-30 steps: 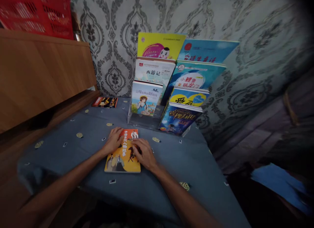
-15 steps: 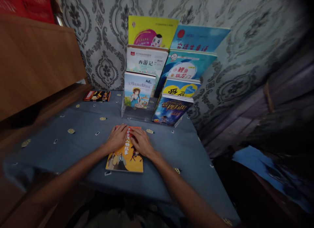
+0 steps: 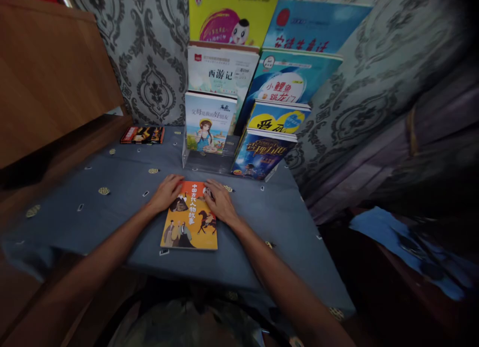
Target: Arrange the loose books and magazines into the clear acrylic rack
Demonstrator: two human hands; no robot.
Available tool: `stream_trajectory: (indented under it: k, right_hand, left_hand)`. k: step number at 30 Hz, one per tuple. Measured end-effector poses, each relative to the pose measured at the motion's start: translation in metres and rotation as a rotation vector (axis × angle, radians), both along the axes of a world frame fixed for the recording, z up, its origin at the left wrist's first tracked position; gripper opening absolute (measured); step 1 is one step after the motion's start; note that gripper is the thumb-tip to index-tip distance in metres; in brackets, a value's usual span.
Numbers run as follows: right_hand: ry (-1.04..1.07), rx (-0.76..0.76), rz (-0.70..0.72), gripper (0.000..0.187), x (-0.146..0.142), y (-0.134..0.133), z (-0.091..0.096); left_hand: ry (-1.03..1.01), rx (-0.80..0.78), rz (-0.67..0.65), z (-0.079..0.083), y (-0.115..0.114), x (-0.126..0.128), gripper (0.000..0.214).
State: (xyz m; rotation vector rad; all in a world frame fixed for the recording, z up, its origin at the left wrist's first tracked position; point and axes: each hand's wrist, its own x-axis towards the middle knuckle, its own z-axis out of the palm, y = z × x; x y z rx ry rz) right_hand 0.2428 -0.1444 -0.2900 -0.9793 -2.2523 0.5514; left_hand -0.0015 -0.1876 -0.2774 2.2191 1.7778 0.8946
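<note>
A paperback book (image 3: 192,222) with an orange and yellow cover lies closed and flat on the table, its white Chinese title running down the middle. At its upper left edge rests my left hand (image 3: 168,191), palm down, the fingers stretched out and touching the cover's side. My right hand (image 3: 220,201) lies over the upper right edge with its fingers extended and a little apart. Neither hand is wrapped round the book. Figures in robes and a horse with a rider show on the cover between and below the hands.
Behind the book, a clear acrylic stand (image 3: 207,161) holds several upright books in two columns. A dark book (image 3: 142,135) lies at the table's back left. The blue patterned tablecloth (image 3: 123,217) reaches a wooden panel (image 3: 56,73) on the left and a curtain (image 3: 359,152) on the right.
Both hands have slid apart from the middle of the cover to its two sides, uncovering the title and pictures. The view has tipped downward and closer.
</note>
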Motion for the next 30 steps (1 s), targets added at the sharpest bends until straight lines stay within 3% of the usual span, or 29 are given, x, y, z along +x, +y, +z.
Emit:
stream_trajectory:
  k: [10,20,30]
  right_hand:
    - [0.031,0.027,-0.022,0.040,0.000,0.006,-0.010]
    - [-0.020,0.013,-0.025,0.041,-0.002,0.004,-0.004]
    - [-0.035,0.019,-0.038,0.040,-0.004,-0.001,0.001]
  left_hand:
    - [0.093,0.008,0.016,0.007,0.000,0.009,0.034]
    - [0.097,-0.021,0.059,0.004,-0.003,0.011,0.036]
    - [0.290,-0.016,0.257,0.015,-0.012,0.018,0.030]
